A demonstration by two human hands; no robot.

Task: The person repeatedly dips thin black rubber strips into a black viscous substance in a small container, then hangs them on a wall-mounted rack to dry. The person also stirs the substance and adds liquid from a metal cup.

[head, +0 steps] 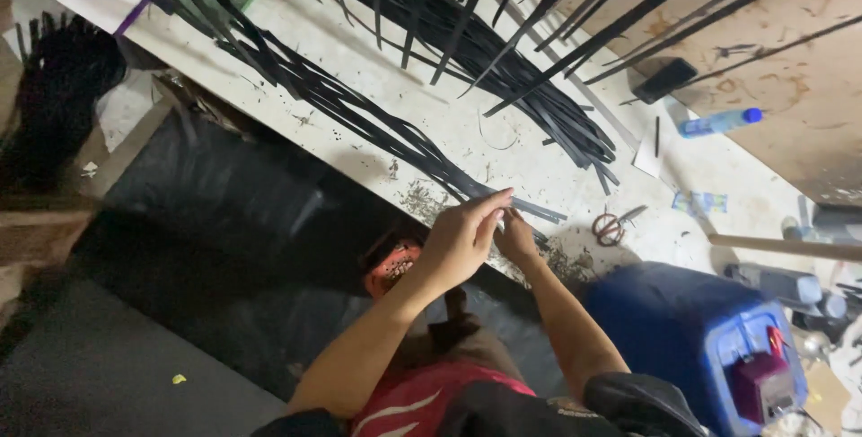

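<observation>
Both hands meet at the near edge of the dirty white worktable (377,87). The left hand (460,238) has its fingers pinched shut on the end of a long thin black strip (516,207) — one of many that lie in a big bundle of flat black strips (341,100) running across the table. The right hand (515,238) is just beside it, touching the same strip end, but it is partly hidden, so I cannot tell if its fingers grip. Small scissors with reddish handles (613,226) lie near — just past the hands. A blue plastic bottle (718,122) lies farther off.
</observation>
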